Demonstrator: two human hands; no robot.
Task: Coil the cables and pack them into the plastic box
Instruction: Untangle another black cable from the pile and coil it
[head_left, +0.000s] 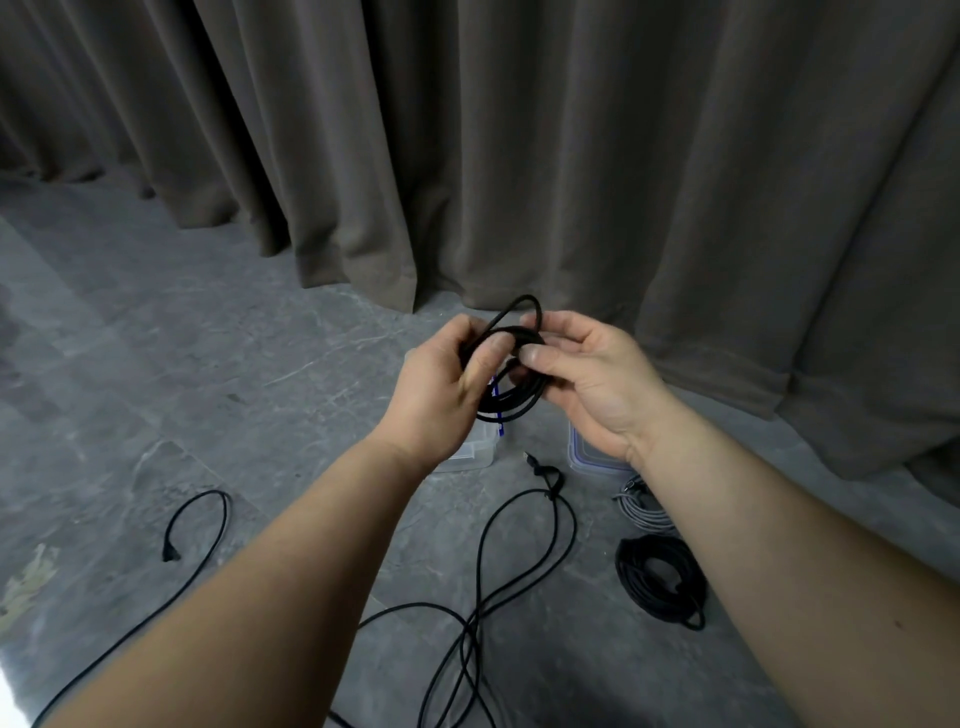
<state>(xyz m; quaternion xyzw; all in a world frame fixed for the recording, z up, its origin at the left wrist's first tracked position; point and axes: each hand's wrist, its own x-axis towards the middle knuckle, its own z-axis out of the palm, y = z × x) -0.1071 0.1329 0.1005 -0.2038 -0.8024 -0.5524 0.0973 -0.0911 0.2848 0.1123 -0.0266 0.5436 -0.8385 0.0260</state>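
Curtained indoor room: brown drapes (519, 156), grey stone floor (156, 338).

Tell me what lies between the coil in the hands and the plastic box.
Nothing visible does. The black coil, gripped by the left hand and right hand, hangs just above the plastic box, whose opening the left forearm mostly hides.

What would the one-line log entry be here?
hands: left hand, right hand grip black cable coil | box: floor, open | loose black cable: uncoiled

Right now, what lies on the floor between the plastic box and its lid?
In the head view, a black cable end lies between plastic box and lid.
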